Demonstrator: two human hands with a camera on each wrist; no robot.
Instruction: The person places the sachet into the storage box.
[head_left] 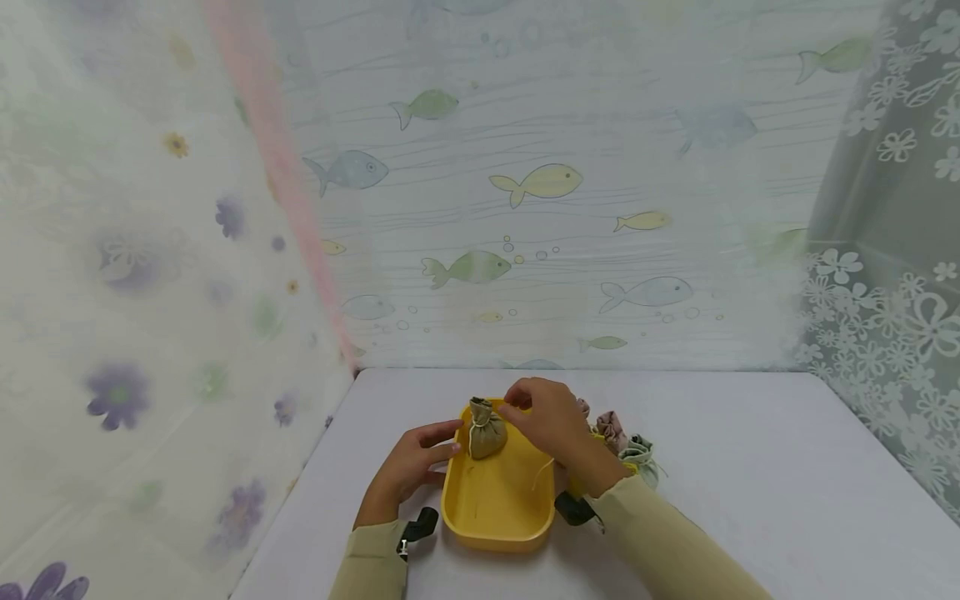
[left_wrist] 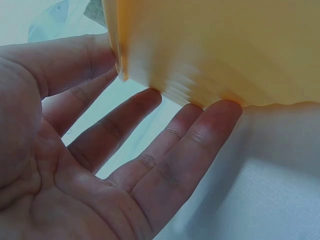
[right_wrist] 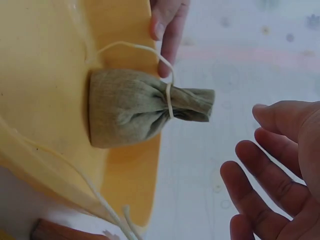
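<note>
A yellow tray (head_left: 498, 508) stands on the white table. In its far left corner an olive-green cloth pouch (head_left: 487, 435) is upright, its neck tied with a pale cord. My left hand (head_left: 411, 462) holds the tray's left rim, thumb over the edge and fingertips against the outer wall, as the left wrist view shows (left_wrist: 130, 165). My right hand (head_left: 551, 421) hovers by the tray's far right side. The right wrist view has its thumb and fingers (right_wrist: 270, 175) spread apart, a short gap from the pouch's neck (right_wrist: 192, 104), holding nothing.
A pale cord (right_wrist: 90, 185) crosses the tray's right rim. Beyond the right forearm are a pink pouch (head_left: 611, 429) and a light green pouch (head_left: 639, 454), partly hidden, with bits of yellow. A fish-patterned curtain (head_left: 555, 250) hangs behind the table.
</note>
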